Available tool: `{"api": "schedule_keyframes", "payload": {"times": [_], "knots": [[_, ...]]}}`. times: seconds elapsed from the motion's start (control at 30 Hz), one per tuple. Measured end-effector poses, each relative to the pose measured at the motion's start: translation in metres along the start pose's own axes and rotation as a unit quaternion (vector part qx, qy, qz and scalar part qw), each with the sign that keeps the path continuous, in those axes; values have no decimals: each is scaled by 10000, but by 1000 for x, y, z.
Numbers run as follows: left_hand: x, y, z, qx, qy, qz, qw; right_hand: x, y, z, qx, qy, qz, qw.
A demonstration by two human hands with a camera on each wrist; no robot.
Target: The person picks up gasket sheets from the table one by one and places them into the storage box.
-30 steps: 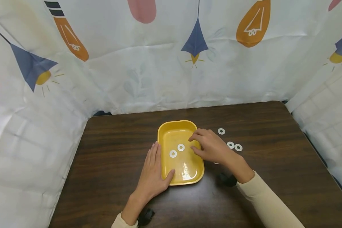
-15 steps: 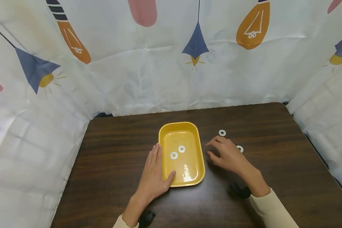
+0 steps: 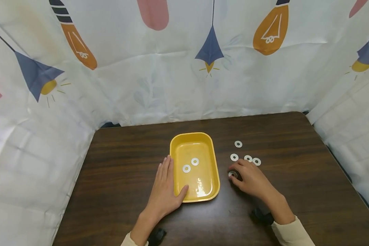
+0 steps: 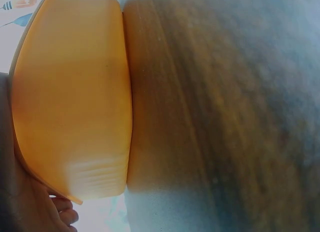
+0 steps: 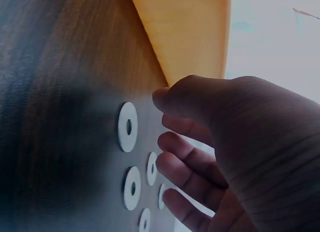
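Observation:
My left hand [image 3: 163,189] rests with straight fingers along the left side of a yellow tray [image 3: 216,171], its thumb over the front rim. The left wrist view shows the tray's outer wall [image 4: 75,102] close up. Two white washers [image 3: 195,161] lie inside the tray. To its right, my right hand [image 3: 252,177] hovers low, thumb and fingers apart around a washer [image 3: 232,174] on the table. In the right wrist view the fingertips [image 5: 170,142] hang above the tabletop beside the nearest washer [image 5: 128,127], with nothing pinched between them.
More washers lie just beyond the right hand, including a far one [image 3: 238,144] and one near the knuckles [image 3: 256,161]. The dark wooden table [image 3: 126,153] ends at a patterned white curtain [image 3: 172,85]. Each wrist wears a black device [image 3: 156,236].
My right hand has moved from over the tray, rightward and down to the loose washers. The left hand and the two washers in the tray have stayed in place.

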State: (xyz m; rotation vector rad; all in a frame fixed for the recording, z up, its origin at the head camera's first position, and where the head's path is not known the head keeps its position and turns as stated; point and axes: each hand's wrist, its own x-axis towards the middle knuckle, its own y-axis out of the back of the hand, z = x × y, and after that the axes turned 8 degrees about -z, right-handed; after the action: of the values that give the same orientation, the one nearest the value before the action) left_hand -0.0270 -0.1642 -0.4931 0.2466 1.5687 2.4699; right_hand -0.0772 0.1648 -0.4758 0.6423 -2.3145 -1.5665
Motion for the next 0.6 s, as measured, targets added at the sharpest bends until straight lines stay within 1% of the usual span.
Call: {"api": "schedule_keyframes", "payload": {"times": [0.2,0.37,0.6], "knots": [[0,1,0,-34,72,-145,9999,-4,-7,3,-107,-77,80,9999],[1,1,0,-45,42,-122,9999,-9,-14,5,-105,-101,148,9998],[1,1,0,-54,46,-128,9999,-12,-18,6,-50,-347,281,9990]]}}
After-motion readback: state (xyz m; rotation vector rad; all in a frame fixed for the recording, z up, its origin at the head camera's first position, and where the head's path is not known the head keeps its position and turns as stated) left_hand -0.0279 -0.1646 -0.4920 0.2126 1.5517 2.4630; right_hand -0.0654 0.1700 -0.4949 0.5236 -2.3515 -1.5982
